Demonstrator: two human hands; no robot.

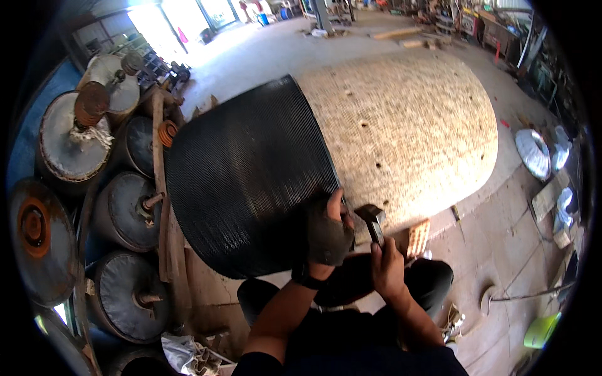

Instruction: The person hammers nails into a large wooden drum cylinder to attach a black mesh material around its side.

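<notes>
Well, close in, the right hand [390, 269] has its grip wrapped round a hammer [372, 217]; the left hand [330, 237] (gloved, and I can't tell its grip) is at the edge of the black ribbed covering [244, 166] on the big pale drum [414, 119]. Hammer work there seems the current step; any blow calls for a clear thumb. Farther off, a bright doorway [155, 28]. No lettering reads from here.

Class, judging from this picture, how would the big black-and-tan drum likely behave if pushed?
The drum would probably roll, given its rounded sides, unless hidden supports hold it. It is likely heavy, given its bulk beside the hammer. Fine ridges on its black half might offer some grip, though the sheen hints at slickness.
</notes>
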